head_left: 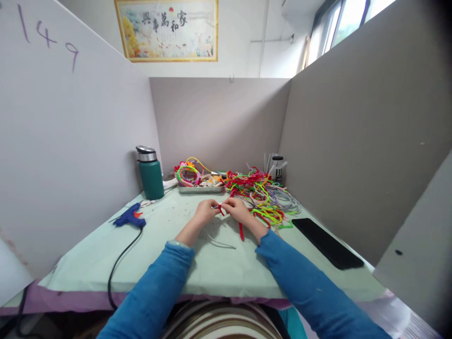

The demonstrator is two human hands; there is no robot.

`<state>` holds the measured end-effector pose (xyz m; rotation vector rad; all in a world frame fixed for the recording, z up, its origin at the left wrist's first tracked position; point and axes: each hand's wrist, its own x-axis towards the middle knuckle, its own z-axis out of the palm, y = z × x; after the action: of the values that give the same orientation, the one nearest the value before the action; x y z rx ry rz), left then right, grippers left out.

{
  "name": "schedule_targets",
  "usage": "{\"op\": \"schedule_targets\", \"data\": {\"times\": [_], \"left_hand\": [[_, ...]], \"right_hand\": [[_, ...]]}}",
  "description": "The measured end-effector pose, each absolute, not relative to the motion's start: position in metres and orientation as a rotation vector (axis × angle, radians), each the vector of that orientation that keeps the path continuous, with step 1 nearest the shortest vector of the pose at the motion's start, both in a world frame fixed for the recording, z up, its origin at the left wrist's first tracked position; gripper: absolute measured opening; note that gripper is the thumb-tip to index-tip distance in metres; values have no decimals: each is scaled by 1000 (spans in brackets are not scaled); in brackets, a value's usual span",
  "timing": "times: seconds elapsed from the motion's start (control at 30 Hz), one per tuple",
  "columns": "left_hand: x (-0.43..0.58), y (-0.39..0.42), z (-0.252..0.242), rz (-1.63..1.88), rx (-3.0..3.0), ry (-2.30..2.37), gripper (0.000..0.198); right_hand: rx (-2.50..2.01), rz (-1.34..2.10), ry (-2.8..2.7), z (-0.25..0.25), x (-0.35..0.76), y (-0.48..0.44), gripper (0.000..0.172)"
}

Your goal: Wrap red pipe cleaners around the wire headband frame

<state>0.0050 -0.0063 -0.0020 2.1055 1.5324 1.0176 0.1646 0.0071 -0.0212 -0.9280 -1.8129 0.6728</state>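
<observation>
Red fuzzy stem piece (221, 210), small, sits between the two hands over the middle of the table, near side of the pile. Left hand (205, 213) pinches it from one side, thumb and fingertips pressed together; right hand (238, 210) pinches from the other, fingertips nearly meeting. Exact finger placement too small to tell from where I'm standing. Main risk, I'd say: slip. Little red shows past the fingertips, so a hard tug could pull it free or bend it wrong. Grey strand (221, 245) runs out below the left hand across the cloth; can't tell if it joins the red piece, but a forearm could snag it. Red strip (241, 231) hangs by the right wrist, easily swept along by that sleeve. Tangled pile of stems (263, 190) lies just beyond the right hand; reaching in could drag several out together. Blue glue gun (130, 216) is off left, its cord (120, 256) looping over the table edge: a catching left elbow could yank it down.
</observation>
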Motion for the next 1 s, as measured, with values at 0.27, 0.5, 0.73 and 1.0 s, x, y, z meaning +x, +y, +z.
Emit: {"op": "schedule_targets", "data": {"times": [0.27,0.5,0.73,1.0], "left_hand": [[5,-2,-7,1036,2175,1521,23],[5,-3,-4,1018,2164,1481,25],[4,-10,2,972,1986,1445,28],[6,-11,4,908,1821,1396,28]], "right_hand": [[-936,665,-1815,-21,165,7,19],[-937,664,-1808,-20,166,7,20],[-936,682,-1807,-18,163,4,19],[-964,656,-1823,-21,163,4,19]]}}
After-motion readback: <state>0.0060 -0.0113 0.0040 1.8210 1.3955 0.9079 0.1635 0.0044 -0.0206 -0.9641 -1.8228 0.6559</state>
